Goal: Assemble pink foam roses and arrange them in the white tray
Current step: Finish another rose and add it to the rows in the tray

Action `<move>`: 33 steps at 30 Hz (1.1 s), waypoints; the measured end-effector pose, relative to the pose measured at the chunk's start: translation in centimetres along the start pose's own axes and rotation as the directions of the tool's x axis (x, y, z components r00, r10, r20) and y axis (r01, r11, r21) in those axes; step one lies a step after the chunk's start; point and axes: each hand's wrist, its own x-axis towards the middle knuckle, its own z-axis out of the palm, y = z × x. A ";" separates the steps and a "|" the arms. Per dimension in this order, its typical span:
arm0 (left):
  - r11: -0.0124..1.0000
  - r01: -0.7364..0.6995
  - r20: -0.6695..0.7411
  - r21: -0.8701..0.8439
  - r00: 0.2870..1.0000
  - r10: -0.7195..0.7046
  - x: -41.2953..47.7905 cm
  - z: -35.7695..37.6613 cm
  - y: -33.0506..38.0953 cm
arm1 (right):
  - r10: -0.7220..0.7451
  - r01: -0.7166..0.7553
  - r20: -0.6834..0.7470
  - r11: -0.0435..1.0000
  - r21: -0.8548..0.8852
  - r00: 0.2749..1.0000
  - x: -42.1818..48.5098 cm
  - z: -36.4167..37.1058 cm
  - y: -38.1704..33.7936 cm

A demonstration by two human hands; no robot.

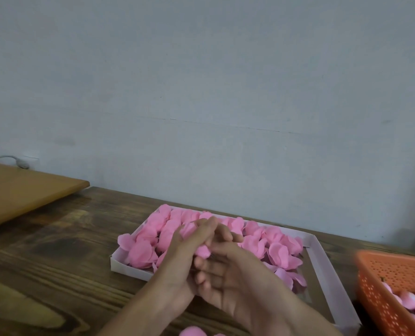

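Left hand [178, 265], right hand [240, 284] gripping pink foam rose [201, 251], over white tray [129, 269]

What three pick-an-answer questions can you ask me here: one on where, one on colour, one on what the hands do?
1. Where is the basket?
A. right of the tray
B. inside the tray
C. left of the tray

2. What colour is the basket?
A. blue
B. orange
C. green

3. What do the left hand and right hand do?
A. hang empty
B. hold a pink piece together
C. wave

Answers:
1 A, it sits past the tray's right rim.
2 B, its holed wall is orange.
3 B, both grip the piece over the roses.
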 end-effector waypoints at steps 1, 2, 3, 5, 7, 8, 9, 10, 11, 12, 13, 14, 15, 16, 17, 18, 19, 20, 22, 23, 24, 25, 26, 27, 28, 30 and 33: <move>1.000 0.000 -0.006 -0.006 1.000 0.000 0.1 0.1 -0.1 | 0.013 -0.013 -0.017 1.000 -0.008 1.000 0.1 -0.1 -0.1; 1.000 -0.006 -0.011 -0.016 1.000 0.006 0.1 0.1 -0.2 | 0.036 -0.036 -0.014 0.999 -0.006 0.999 0.1 -0.1 -0.1; 0.999 -0.017 -0.027 -0.030 1.000 0.016 0.2 0.2 -0.2 | 0.072 -0.072 -0.004 0.997 0.007 0.997 0.1 0.1 -0.1; 0.998 -0.048 -0.066 -0.030 0.997 0.046 0.3 0.1 -0.4 | 0.132 -0.132 -0.003 0.991 0.024 0.991 0.0 0.5 0.1; 0.997 -0.072 -0.076 -0.014 0.995 0.071 0.5 0.0 -0.7 | 0.128 -0.130 -0.059 0.990 -0.047 0.990 0.3 0.8 0.6; 0.996 -0.091 -0.070 -0.019 0.993 0.090 0.6 0.0 -0.7 | 0.103 -0.113 -0.096 0.987 -0.111 0.990 0.5 0.7 0.9; 0.993 -0.111 -0.068 -0.033 0.992 0.109 0.8 0.0 -0.7 | 0.054 -0.077 -0.125 0.980 -0.186 0.991 0.6 0.7 1.0; 0.990 -0.131 -0.075 -0.046 0.989 0.127 0.9 -0.1 -0.7 | -0.014 -0.023 -0.146 0.967 -0.253 0.989 0.5 0.6 0.9; 0.989 -0.137 -0.095 -0.047 0.987 0.132 1.0 -0.2 -0.7 | -0.097 0.048 -0.154 0.954 -0.294 0.983 0.6 0.4 0.8; 0.991 -0.131 -0.127 -0.033 0.984 0.126 1.0 -0.3 -0.7 | -0.168 0.115 -0.148 0.944 -0.310 0.975 0.6 0.1 0.6; 0.994 -0.108 -0.160 -0.004 0.981 0.106 1.1 -0.3 -0.6 | -0.210 0.164 -0.121 0.936 -0.310 0.970 0.5 0.0 0.5; 0.996 -0.078 -0.196 0.035 0.977 0.084 1.3 -0.5 -0.8 | -0.234 0.201 -0.075 0.929 -0.310 0.969 0.4 -0.1 0.5; 0.997 -0.051 -0.235 0.059 0.970 0.064 1.4 -0.7 -0.9 | -0.260 0.238 -0.029 0.917 -0.320 0.965 0.4 -0.1 0.6; 0.997 -0.044 -0.268 0.064 0.962 0.059 1.6 -0.8 -1.0 | -0.292 0.275 0.000 0.899 -0.341 0.956 0.4 -0.1 0.9; 0.997 -0.043 -0.291 0.057 0.955 0.057 1.6 -0.7 -1.0 | -0.324 0.304 0.008 0.879 -0.367 0.946 0.5 -0.1 1.2; 0.997 -0.048 -0.291 0.060 0.955 0.064 1.6 -0.5 -1.1 | -0.348 0.321 0.002 0.863 -0.390 0.938 0.5 -0.3 1.5; 0.997 -0.047 -0.281 0.062 0.958 0.063 1.6 -0.3 -1.2 | -0.364 0.331 -0.004 0.852 -0.405 0.931 0.5 -0.5 1.7; 0.996 -0.042 -0.258 0.078 0.964 0.061 1.5 -0.1 -1.4 | -0.372 0.340 0.005 0.844 -0.413 0.928 0.6 -0.7 1.7; 0.991 -0.007 -0.206 0.136 0.978 0.035 1.2 0.2 -1.4 | -0.375 0.354 0.031 0.843 -0.404 0.927 0.6 -0.7 1.6; 0.989 0.008 -0.185 0.147 0.983 0.020 1.1 0.1 -1.2 | -0.364 0.347 0.030 0.856 -0.384 0.931 0.6 -0.5 1.4; 0.992 0.011 -0.162 0.129 0.987 0.010 1.1 -0.1 -1.1 | -0.339 0.321 0.009 0.881 -0.348 0.941 0.7 -0.3 1.3; 0.996 0.006 -0.131 0.090 0.991 0.006 1.1 -0.3 -0.8 | -0.293 0.273 -0.028 0.918 -0.289 0.956 0.8 -0.1 1.2; 0.999 -0.008 -0.093 0.048 0.996 0.012 1.2 -0.5 -0.6 | -0.228 0.209 -0.065 0.953 -0.218 0.972 0.9 0.1 1.1; 1.000 -0.021 -0.066 0.017 0.998 0.022 1.2 -0.5 -0.5 | -0.154 0.139 -0.093 0.978 -0.153 0.984 0.9 0.3 1.0; 1.000 -0.030 -0.053 0.009 0.998 0.030 1.2 -0.3 -0.5 | -0.083 0.072 -0.109 0.992 -0.102 0.991 0.8 0.4 0.9; 0.999 -0.031 -0.068 0.035 0.997 0.033 1.1 0.0 -0.6 | 0.007 -0.011 -0.110 1.000 -0.028 0.994 0.7 0.2 0.8; 0.998 -0.045 -0.116 0.047 0.992 0.050 1.1 0.1 -1.1 | 0.015 -0.016 -0.109 1.000 -0.007 0.994 0.6 0.0 0.9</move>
